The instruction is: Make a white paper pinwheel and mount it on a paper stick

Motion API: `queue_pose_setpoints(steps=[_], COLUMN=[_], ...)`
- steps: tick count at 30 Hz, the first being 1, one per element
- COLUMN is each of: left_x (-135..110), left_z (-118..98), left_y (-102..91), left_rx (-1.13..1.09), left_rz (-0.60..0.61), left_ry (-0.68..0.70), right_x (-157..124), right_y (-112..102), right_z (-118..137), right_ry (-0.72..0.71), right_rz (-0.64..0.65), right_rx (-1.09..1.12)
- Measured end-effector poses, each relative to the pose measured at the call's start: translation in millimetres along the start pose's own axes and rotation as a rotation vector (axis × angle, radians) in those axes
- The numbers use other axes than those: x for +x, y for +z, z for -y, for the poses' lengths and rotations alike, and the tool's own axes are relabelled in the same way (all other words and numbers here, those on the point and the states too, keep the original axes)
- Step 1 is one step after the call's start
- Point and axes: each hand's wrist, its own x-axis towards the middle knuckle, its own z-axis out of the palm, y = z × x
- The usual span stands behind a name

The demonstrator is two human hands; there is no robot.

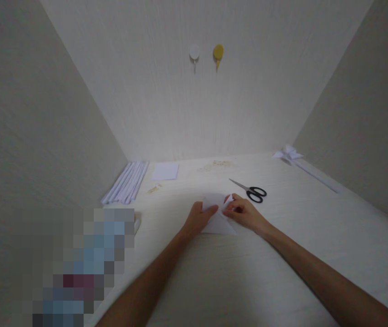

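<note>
Between my two hands is a white sheet of paper [219,225], held just over the table with its right upper corner bent up. My left hand [197,219] grips the sheet's left side, thumb on top and the other fingers hidden beneath. At the bent corner, my right hand [243,211] pinches the paper between thumb and fingers. Scissors [250,188] with black handles lie beyond my right hand, blades toward the upper left, touched by neither hand.
Rolled paper sticks [127,181] lie at the back left, beside a stack of square paper [165,171] and small tan pieces [155,187]. A paper pinwheel [288,154] on a stick rests back right. White [194,52] and yellow [218,52] hooks hang on the wall. Pixelation covers the lower left.
</note>
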Motion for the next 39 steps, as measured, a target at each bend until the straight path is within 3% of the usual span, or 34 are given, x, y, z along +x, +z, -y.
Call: queue_pose_setpoints(steps=[34,39], left_x=[-4.0,-5.4], left_z=[-7.3,-9.5], left_y=[0.3,0.7], left_rx=[0.249,0.248], left_rz=[0.038,-0.01], left_ry=[0.07,0.108], right_x=[-1.2,-2.3], right_y=[2.2,6.2], right_z=[3.5,2.4], right_ry=[-0.005,0.022], right_rz=[0.0,-0.124], right_rx=[-0.071,0.069])
